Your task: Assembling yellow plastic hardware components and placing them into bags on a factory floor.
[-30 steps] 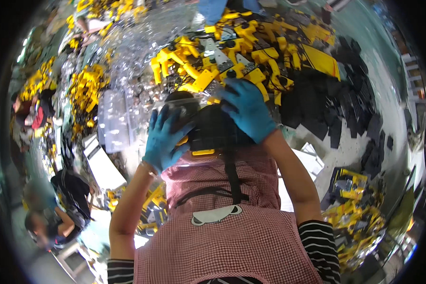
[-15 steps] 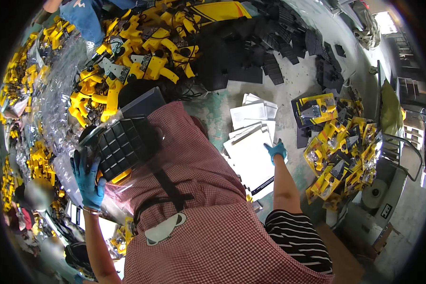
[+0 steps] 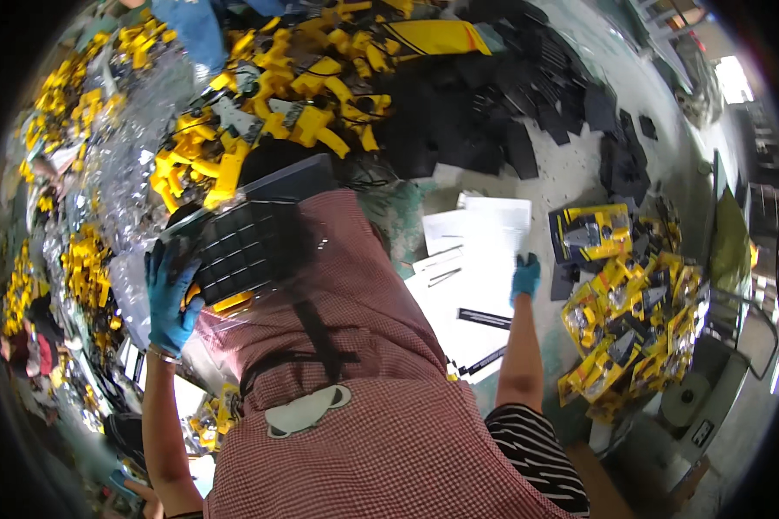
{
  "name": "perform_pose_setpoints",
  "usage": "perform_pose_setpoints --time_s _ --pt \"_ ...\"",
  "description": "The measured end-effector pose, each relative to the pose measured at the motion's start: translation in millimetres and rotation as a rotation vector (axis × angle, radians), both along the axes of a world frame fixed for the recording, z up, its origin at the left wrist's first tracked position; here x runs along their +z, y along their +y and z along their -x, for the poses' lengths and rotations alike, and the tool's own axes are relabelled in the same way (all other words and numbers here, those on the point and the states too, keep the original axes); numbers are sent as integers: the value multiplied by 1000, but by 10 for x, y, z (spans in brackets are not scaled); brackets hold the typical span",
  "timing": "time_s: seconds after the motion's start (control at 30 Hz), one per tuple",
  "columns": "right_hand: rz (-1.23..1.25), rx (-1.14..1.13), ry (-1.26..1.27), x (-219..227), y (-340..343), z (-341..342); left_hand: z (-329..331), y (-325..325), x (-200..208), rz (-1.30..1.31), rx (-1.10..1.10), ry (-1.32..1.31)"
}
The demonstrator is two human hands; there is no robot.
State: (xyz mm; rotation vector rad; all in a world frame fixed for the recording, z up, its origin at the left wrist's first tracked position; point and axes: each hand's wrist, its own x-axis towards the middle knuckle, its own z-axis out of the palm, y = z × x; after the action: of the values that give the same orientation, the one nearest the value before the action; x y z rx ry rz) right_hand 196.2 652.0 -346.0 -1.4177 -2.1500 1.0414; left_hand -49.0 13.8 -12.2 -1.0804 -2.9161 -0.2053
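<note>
On my lap lies a clear plastic package with a black ribbed tray (image 3: 238, 259) and something yellow showing under its lower edge. My left hand (image 3: 172, 303), in a blue glove, grips the package's left side with the fingers stretched along it. My right hand (image 3: 525, 277), also gloved in blue, is at the right edge of white printed sheets (image 3: 467, 290) on the floor. Its fingers are bunched on the edge of a sheet, partly lost in glare. Another dark flat piece (image 3: 290, 177) lies beyond the package.
Yellow tools with cords (image 3: 312, 121) are heaped at the far left. Black pads (image 3: 459, 112) pile up at the far middle. Yellow-and-black blister packs (image 3: 619, 303) lie to the right, near a grey machine (image 3: 697, 398). Clear plastic (image 3: 138, 156) spreads along the left.
My right hand has turned upward at the sheets' edge, its fingers closing. The sheets have shifted and fanned, showing more dark bands. My left hand stays on the package.
</note>
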Motion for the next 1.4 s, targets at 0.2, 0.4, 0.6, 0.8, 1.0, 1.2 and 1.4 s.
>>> perform_pose_setpoints --time_s 0.2,0.4,0.6,0.8,1.0,1.2,1.4 --pt "-139 535 -168 2775 -423 1450 -120 -2 130 33 83 -53" --pt "-119 1243 222 3946 -1224 2230 60 520 365 106 66 101" --pt "-223 1907 184 3695 -1856 2720 286 636 209 8 42 -117" --pt "-328 1511 -433 3272 -2153 2618 347 660 191 -6 26 -109" --pt "-325 1588 -460 3206 -2356 2437 641 608 72 217 -98 -48" --pt "-440 1577 -222 3301 -2308 2688 866 623 42 267 -226 16" --pt "-828 1464 266 3563 -2163 2890 910 484 53 291 -128 94"
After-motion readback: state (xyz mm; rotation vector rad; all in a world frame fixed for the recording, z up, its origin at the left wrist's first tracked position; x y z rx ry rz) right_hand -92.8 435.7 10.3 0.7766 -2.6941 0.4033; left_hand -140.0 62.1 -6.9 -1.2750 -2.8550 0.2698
